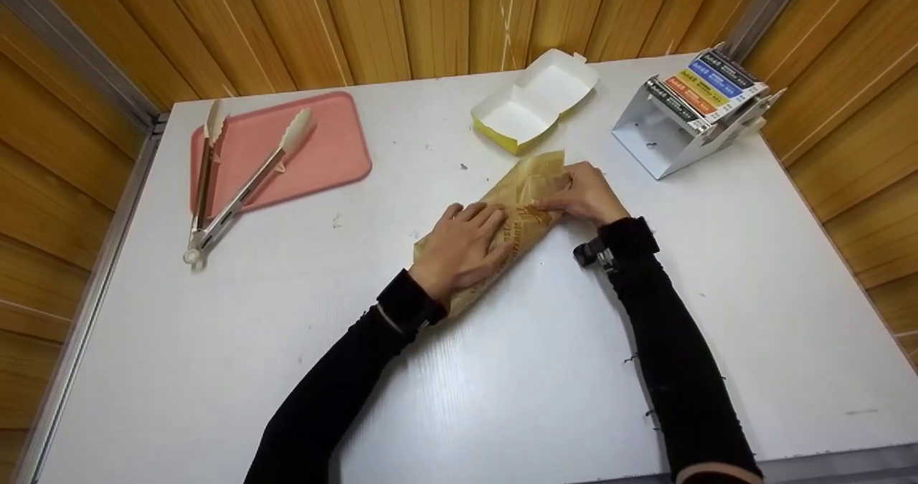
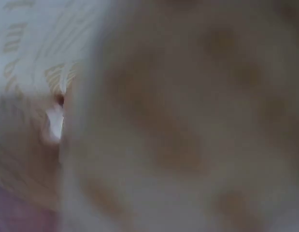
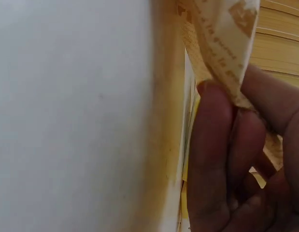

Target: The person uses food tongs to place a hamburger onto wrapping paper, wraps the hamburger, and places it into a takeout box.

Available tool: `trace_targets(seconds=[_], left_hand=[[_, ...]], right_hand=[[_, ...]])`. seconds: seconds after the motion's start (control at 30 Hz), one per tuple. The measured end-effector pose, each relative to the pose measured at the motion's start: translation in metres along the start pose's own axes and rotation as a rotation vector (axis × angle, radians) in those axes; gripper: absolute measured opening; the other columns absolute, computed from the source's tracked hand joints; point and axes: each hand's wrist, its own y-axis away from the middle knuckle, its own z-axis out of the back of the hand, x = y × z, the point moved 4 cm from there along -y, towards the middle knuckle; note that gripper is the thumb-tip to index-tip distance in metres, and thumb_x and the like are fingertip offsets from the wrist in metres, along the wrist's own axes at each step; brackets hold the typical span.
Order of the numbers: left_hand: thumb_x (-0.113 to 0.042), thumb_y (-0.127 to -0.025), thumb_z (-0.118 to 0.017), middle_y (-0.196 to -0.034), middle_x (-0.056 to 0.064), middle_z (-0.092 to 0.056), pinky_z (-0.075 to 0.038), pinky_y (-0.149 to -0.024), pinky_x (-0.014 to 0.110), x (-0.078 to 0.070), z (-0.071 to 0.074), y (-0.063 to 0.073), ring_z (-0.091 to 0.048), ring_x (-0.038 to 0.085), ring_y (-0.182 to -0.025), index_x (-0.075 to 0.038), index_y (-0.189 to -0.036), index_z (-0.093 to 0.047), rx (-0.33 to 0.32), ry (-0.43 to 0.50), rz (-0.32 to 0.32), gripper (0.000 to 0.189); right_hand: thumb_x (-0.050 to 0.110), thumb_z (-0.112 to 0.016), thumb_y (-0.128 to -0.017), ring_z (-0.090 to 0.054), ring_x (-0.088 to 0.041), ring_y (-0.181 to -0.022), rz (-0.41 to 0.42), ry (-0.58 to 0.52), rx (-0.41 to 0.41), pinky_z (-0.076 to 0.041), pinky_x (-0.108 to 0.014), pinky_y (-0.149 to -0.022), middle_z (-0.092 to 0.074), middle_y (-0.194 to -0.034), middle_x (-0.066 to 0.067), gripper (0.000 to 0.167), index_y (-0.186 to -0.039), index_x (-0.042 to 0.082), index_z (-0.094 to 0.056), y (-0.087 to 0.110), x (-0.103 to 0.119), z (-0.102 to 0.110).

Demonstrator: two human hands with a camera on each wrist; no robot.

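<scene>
A folded sheet of brown printed wrapping paper (image 1: 527, 236) lies slantwise on the white table, its far end raised. My left hand (image 1: 462, 247) rests on its near part with the fingers laid across the top. At the far right edge my right hand (image 1: 584, 196) pinches the paper between thumb and fingers. In the right wrist view a corner of the wrapping paper (image 3: 226, 43) is gripped at the fingertips (image 3: 214, 104). Blurred wrapping paper (image 2: 188, 125) fills most of the left wrist view. Whether anything lies inside the paper is hidden.
Behind the paper stands an open yellow-and-white food box (image 1: 513, 118). A white holder (image 1: 649, 136) with colourful labelled packets is at the far right. At the far left, metal tongs (image 1: 247, 186) lie partly over a pink tray (image 1: 326, 140). Wood-patterned walls (image 1: 430, 25) enclose the table.
</scene>
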Motion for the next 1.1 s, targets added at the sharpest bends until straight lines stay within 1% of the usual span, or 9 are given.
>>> trace_targets(seconds=[0.13, 0.23, 0.4, 0.47, 0.57, 0.7, 0.83, 1.0, 1.1], left_hand=[[-0.051, -0.109, -0.026, -0.162, 0.005, -0.044, -0.029, -0.123, 0.05, 0.001, -0.001, -0.004, -0.039, 0.025, -0.15, -0.014, -0.157, -0.039, 0.001, 0.006, 0.002, 0.063], [-0.053, -0.109, -0.024, -0.164, 0.007, -0.042, -0.031, -0.123, 0.05, 0.002, -0.004, -0.005, -0.038, 0.026, -0.151, -0.015, -0.16, -0.036, 0.023, 0.038, 0.02, 0.064], [-0.056, -0.109, -0.021, -0.168, 0.008, -0.034, -0.029, -0.125, 0.051, 0.001, -0.009, -0.005, -0.034, 0.029, -0.154, -0.018, -0.164, -0.029, 0.068, 0.069, 0.04, 0.067], [-0.056, -0.109, -0.021, -0.168, 0.008, -0.034, -0.029, -0.125, 0.051, 0.001, -0.01, -0.004, -0.034, 0.03, -0.154, -0.018, -0.164, -0.029, 0.074, 0.064, 0.04, 0.067], [-0.055, -0.109, -0.021, -0.167, 0.008, -0.036, -0.031, -0.124, 0.051, -0.001, -0.009, -0.004, -0.036, 0.031, -0.153, -0.018, -0.163, -0.031, 0.072, 0.043, 0.035, 0.066], [-0.055, -0.108, -0.022, -0.168, 0.006, -0.035, -0.033, -0.122, 0.051, -0.003, -0.01, -0.003, -0.037, 0.03, -0.152, -0.019, -0.163, -0.032, 0.078, 0.02, 0.038, 0.066], [-0.055, -0.107, -0.024, -0.166, 0.005, -0.038, -0.036, -0.119, 0.053, -0.005, -0.009, -0.003, -0.042, 0.029, -0.149, -0.02, -0.16, -0.037, 0.071, -0.014, 0.036, 0.064], [-0.056, -0.106, -0.028, -0.149, 0.007, -0.053, -0.043, -0.108, 0.049, -0.008, -0.006, -0.006, -0.054, 0.028, -0.136, -0.018, -0.143, -0.046, 0.034, -0.073, 0.021, 0.056], [-0.057, -0.105, -0.03, -0.147, 0.007, -0.053, -0.045, -0.105, 0.048, -0.008, -0.006, -0.008, -0.056, 0.029, -0.132, -0.017, -0.139, -0.047, 0.038, -0.075, 0.019, 0.055]], right_hand=[[0.011, -0.082, -0.084, -0.059, -0.023, -0.089, 0.127, 0.101, -0.011, -0.046, -0.03, -0.075, -0.073, -0.108, -0.02, 0.034, -0.113, -0.005, -0.073, 0.0, 0.009, -0.004], [0.001, -0.074, -0.087, -0.056, -0.025, -0.082, 0.239, 0.155, 0.015, -0.043, -0.033, -0.071, -0.066, -0.091, -0.015, 0.026, -0.112, -0.002, -0.071, 0.003, 0.016, -0.008], [-0.007, -0.067, -0.091, -0.056, -0.029, -0.088, 0.326, 0.121, 0.03, -0.047, -0.038, -0.078, -0.062, -0.095, -0.018, 0.034, -0.123, 0.002, -0.073, 0.007, 0.014, -0.011], [-0.004, -0.066, -0.096, -0.059, -0.033, -0.103, 0.307, 0.054, 0.043, -0.05, -0.044, -0.094, -0.063, -0.108, -0.021, 0.031, -0.126, 0.003, -0.073, 0.008, 0.01, -0.01], [0.012, -0.066, -0.102, -0.054, -0.039, -0.128, 0.214, -0.058, 0.064, -0.04, -0.054, -0.115, -0.062, -0.131, -0.024, 0.029, -0.127, 0.001, -0.07, 0.008, 0.003, -0.008], [0.031, -0.075, -0.096, -0.059, -0.03, -0.119, 0.119, -0.128, 0.005, -0.045, -0.045, -0.107, -0.069, -0.125, -0.018, 0.036, -0.115, 0.002, -0.07, 0.007, -0.002, -0.006], [0.024, -0.074, -0.096, -0.06, -0.021, -0.1, 0.126, -0.115, -0.087, -0.048, -0.033, -0.091, -0.071, -0.108, -0.014, 0.03, -0.113, 0.0, -0.069, 0.007, -0.003, -0.001], [0.017, -0.069, -0.099, -0.066, -0.031, -0.106, 0.099, -0.056, -0.114, -0.053, -0.042, -0.094, -0.07, -0.119, -0.022, 0.03, -0.122, -0.002, -0.064, 0.009, -0.005, 0.006], [0.016, -0.073, -0.096, -0.069, -0.037, -0.104, 0.111, 0.039, -0.204, -0.055, -0.049, -0.089, -0.071, -0.121, -0.023, 0.04, -0.129, 0.0, -0.057, 0.015, 0.002, 0.011]])
